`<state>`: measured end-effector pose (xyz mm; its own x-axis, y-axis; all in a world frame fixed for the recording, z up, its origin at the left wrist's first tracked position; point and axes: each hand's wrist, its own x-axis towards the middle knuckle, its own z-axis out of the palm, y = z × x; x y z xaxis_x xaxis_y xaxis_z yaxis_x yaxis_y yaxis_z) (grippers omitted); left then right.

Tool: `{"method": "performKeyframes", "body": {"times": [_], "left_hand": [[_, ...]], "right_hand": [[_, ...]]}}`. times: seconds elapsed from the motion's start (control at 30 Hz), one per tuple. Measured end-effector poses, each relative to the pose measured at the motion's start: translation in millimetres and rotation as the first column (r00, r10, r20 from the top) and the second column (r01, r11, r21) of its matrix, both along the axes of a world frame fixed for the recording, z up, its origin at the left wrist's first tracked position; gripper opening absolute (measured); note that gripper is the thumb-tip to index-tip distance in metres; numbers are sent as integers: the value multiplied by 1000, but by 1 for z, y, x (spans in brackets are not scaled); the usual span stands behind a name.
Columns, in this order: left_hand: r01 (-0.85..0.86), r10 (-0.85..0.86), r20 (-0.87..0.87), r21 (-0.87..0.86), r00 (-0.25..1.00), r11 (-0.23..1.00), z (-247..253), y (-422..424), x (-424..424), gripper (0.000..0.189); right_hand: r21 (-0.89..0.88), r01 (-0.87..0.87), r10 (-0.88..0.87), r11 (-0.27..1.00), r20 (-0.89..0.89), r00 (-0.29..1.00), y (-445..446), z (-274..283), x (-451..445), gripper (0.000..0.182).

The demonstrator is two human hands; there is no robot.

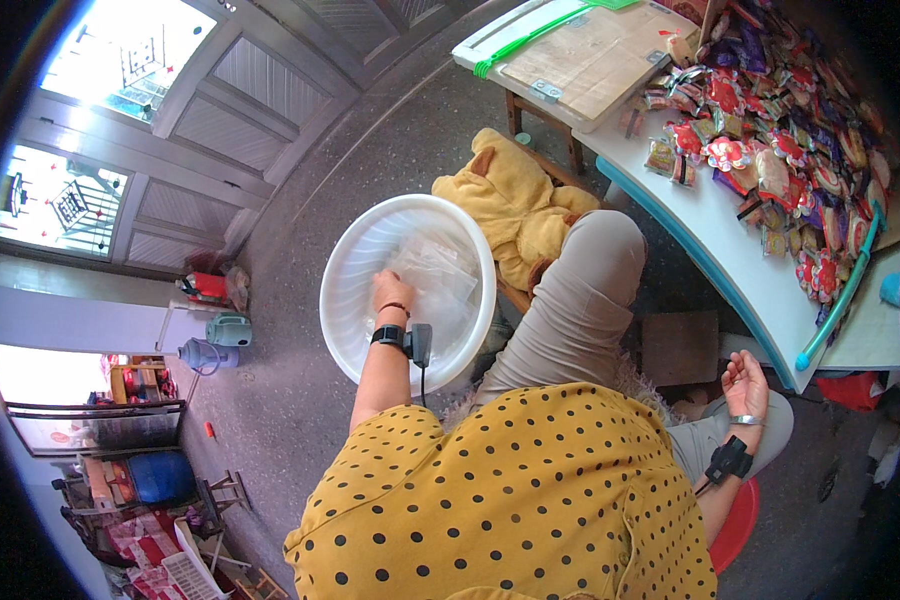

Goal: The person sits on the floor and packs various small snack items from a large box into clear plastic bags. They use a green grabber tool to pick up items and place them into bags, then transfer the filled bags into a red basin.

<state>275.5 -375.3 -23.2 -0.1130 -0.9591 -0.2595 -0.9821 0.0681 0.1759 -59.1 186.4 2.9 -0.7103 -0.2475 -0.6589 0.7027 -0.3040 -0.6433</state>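
Note:
My left hand [393, 291] is down inside a white plastic basin [335, 315], at the edge of a heap of clear plastic bags [442, 277]. Its fingers are curled and partly hidden, so whether they grip a bag is unclear. My right hand [746, 382] lies palm up by my right knee, with its fingers loosely bent and nothing in them. Right of the basin, a yellow plush toy [510, 202] rests on a wooden seat, close to my left knee.
A white table [690, 217] with a teal edge carries a large pile of small wrapped packets [795, 150]. A teal tube [840, 307] lies along its near side. Beyond stands a board [592, 60] with a green strap. Jugs [206, 354] stand leftward; a red basin [739, 525] is beside me.

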Motion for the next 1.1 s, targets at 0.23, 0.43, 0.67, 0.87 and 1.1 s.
{"method": "performKeyframes", "body": {"times": [0.23,0.43,0.67,0.87,1.1], "left_hand": [[-8,3,-45,-107,999,994,11,9,4,41],[-22,24,-21,79,999,997,23,8,2,39],[-65,71,-63,79,995,995,4,-1,14,33],[17,-18,17,13,1000,1000,-21,-16,29,28],[-54,51,-75,-45,996,998,-5,-4,16,29]], "right_hand": [[6,-1,1,1000,0,1000,-1,1,0,13],[4,-1,1,1000,-1,1000,-1,1,0,13],[4,2,-1,1000,-7,1000,0,0,0,13],[-10,-2,2,1000,-3,1000,1,-3,-1,15],[4,5,-5,1000,-10,1000,-3,2,1,13]]}}
